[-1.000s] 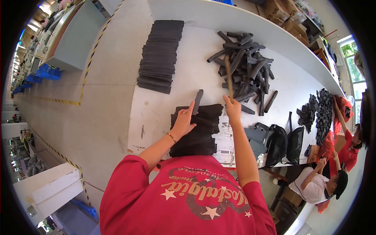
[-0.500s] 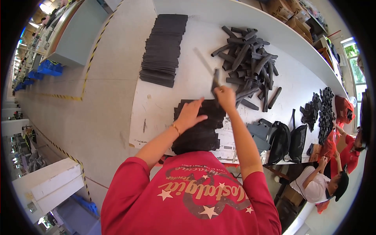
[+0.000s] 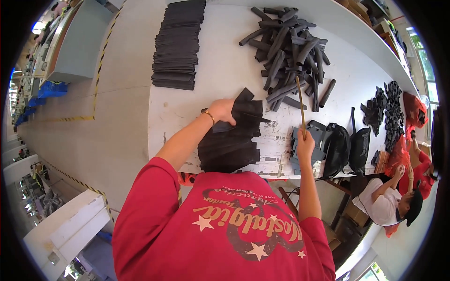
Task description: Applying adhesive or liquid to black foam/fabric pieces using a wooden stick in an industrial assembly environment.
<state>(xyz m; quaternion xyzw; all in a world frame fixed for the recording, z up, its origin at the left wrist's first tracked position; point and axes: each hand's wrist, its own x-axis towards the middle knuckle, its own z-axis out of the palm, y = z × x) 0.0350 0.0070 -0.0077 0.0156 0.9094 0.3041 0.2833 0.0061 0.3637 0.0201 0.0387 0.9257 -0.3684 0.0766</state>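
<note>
My right hand (image 3: 306, 145) is closed round the lower end of a thin yellowish-brown stick (image 3: 301, 100), which points up and away from me. Its far tip reaches the edge of a heap of rolled black fabric tubes (image 3: 286, 49). At the table's near edge lies an overlapping stack of flat black fabric strips (image 3: 229, 152). My left hand (image 3: 222, 111) grips a flat black fabric strip (image 3: 244, 101) at the far end of this stack, thumb in front; its other fingers are partly hidden. The strip's far corner sticks up past the rest.
A neat row of overlapping black strips (image 3: 176, 47) lies at the far left of the white table (image 3: 220, 51). Black bags (image 3: 336, 145) and grey pieces (image 3: 309, 140) lie to the right. Beyond are black piles (image 3: 393, 122) and two people, one in a white shirt (image 3: 378, 206).
My right hand has moved right and towards me with the stick; the black tube near it is no longer there. My left hand, spread over the stack before, now grips a strip.
</note>
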